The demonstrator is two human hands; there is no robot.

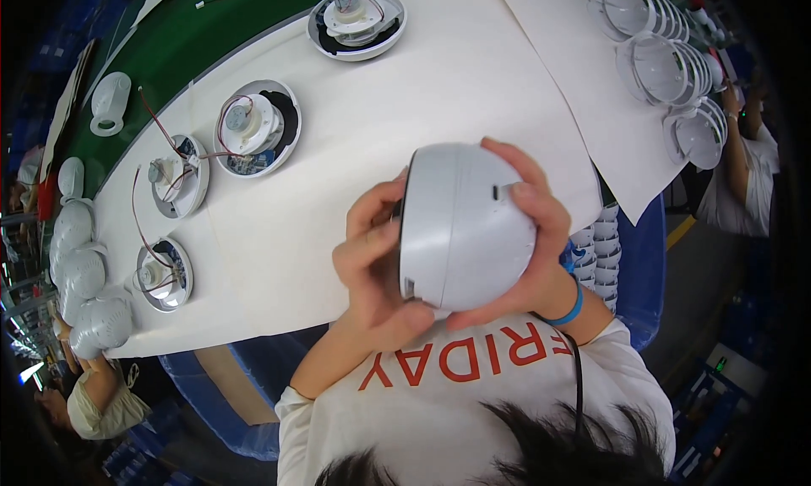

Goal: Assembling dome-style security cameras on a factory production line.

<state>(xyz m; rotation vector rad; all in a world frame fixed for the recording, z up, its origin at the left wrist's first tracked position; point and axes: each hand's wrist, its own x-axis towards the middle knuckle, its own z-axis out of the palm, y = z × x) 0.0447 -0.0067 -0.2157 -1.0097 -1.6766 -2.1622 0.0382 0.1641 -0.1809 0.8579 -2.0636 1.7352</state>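
A rounded white plastic housing (469, 224) with a seam across it is raised above the near edge of the white-covered table. My left hand (372, 270) grips its left side, fingers at the dark rim and thumb underneath. My right hand (545, 232) is wrapped round the domed right side, its thumb near a small dark slot. The dark-rimmed face points left, and what lies inside it is hidden. To the left on the table are several open white shells, among them one with a white motor unit (245, 127) and red and black wires.
Stacked clear ring-edged covers (663, 68) stand at the far right. White domed shells (101, 321) line the left edge. Blue bins (642, 275) sit below the table, one holding stacked white parts (604, 249). Other people (101, 397) are at both sides.
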